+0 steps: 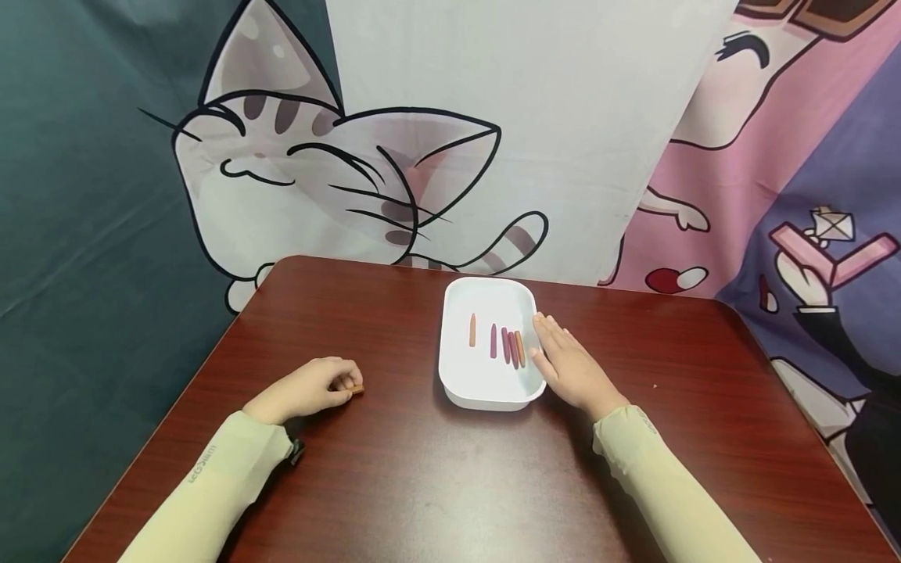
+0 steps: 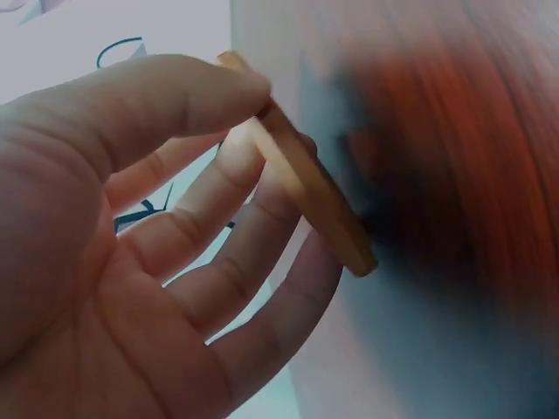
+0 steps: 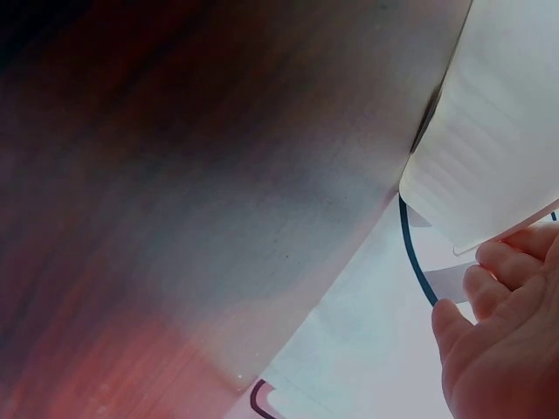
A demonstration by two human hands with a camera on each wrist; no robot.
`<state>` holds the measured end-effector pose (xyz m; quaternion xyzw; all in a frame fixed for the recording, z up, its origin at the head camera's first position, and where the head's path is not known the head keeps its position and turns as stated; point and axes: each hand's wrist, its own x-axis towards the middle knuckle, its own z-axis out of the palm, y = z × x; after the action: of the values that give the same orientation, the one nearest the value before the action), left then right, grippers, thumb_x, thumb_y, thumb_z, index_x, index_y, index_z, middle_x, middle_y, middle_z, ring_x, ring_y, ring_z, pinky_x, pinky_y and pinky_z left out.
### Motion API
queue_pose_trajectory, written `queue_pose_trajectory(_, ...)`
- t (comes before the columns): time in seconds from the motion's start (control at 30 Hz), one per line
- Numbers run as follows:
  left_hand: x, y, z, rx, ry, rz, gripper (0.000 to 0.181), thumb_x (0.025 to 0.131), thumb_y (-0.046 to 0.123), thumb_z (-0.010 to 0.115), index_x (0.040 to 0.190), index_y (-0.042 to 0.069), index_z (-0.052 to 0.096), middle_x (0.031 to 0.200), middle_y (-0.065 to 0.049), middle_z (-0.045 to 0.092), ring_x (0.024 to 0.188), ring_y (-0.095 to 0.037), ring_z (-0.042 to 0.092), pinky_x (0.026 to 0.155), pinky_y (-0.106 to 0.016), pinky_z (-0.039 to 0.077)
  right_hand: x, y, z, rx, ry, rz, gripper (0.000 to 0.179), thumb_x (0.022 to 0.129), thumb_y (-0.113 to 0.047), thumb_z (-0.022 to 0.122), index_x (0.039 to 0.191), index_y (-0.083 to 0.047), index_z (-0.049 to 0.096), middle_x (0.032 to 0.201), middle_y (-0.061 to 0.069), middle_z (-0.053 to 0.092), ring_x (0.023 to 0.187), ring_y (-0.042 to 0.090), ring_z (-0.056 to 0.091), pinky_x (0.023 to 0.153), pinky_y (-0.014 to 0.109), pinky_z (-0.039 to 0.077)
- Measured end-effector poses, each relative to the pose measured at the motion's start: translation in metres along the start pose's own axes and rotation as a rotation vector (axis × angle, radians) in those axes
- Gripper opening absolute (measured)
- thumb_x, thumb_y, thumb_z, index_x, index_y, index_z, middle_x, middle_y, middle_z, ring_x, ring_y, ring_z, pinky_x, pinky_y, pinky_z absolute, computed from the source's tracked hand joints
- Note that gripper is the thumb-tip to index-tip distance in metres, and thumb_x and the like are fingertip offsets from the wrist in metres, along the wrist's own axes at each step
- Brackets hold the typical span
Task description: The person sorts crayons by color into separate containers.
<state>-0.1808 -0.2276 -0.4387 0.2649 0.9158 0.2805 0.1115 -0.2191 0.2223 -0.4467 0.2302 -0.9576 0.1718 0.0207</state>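
Observation:
My left hand is over the left part of the table, pinching an ochre crayon between the thumb and fingertips. The left wrist view shows the crayon slanting past the curled fingers. To the right stands a white tray with several crayons lying in it. One orange crayon lies apart at the left, a purple crayon is near the middle, and a close group of dark red and orange ones is at the right. My right hand touches the tray's right rim with its fingers extended.
The dark red-brown wooden table ends just behind the tray. A cloth backdrop printed with cartoon animals hangs beyond the far edge. A dark band shows at the left cuff.

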Motion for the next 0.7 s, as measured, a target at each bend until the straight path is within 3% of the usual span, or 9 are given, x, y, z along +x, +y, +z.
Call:
queue_pose_trajectory(0.13, 0.004, 0.001, 0.004, -0.172, -0.008, -0.035, 0.011, 0.095, 0.005, 0.065, 0.105, 0.011, 0.067, 0.095, -0.001, 0.066, 0.080, -0.011, 0.059, 0.073, -0.028, 0.053, 0.000, 0.001, 0.001, -0.002, 0.002, -0.002, 0.064, 0.108, -0.035, 0.041, 0.158, 0.002, 0.024, 0.164, 0.018, 0.026, 0.152, 0.038, 0.021, 0.122, 0.056, 0.019)
queue_pose_trajectory(0.3, 0.009, 0.005, 0.015, -0.542, -0.059, -0.071, 0.017, 0.100, 0.006, 0.060, 0.114, -0.003, 0.062, 0.097, -0.017, 0.067, 0.067, -0.021, 0.059, 0.060, -0.029, 0.053, 0.000, 0.000, 0.001, -0.004, 0.007, -0.005, 0.064, 0.108, -0.035, 0.042, 0.158, 0.002, 0.024, 0.164, 0.018, 0.026, 0.151, 0.039, 0.022, 0.121, 0.056, 0.019)
queue_pose_trajectory(0.47, 0.016, 0.009, 0.024, -0.860, -0.060, -0.150, 0.032, 0.102, 0.008, 0.060, 0.126, -0.012, 0.054, 0.112, -0.027, 0.067, 0.093, -0.027, 0.067, 0.074, -0.034, 0.059, 0.000, 0.000, 0.001, -0.004, 0.001, -0.003, 0.065, 0.108, -0.035, 0.042, 0.158, 0.001, 0.025, 0.164, 0.018, 0.026, 0.152, 0.038, 0.021, 0.122, 0.055, 0.018)
queue_pose_trajectory(0.7, 0.032, 0.023, 0.025, -1.038, 0.023, -0.234, 0.045, 0.102, 0.009, 0.058, 0.139, -0.014, 0.046, 0.127, -0.030, 0.060, 0.107, -0.028, 0.066, 0.092, -0.045, 0.057, 0.000, -0.001, 0.000, -0.005, 0.004, 0.002, 0.064, 0.108, -0.035, 0.042, 0.158, 0.002, 0.025, 0.164, 0.017, 0.026, 0.152, 0.038, 0.021, 0.122, 0.055, 0.018)
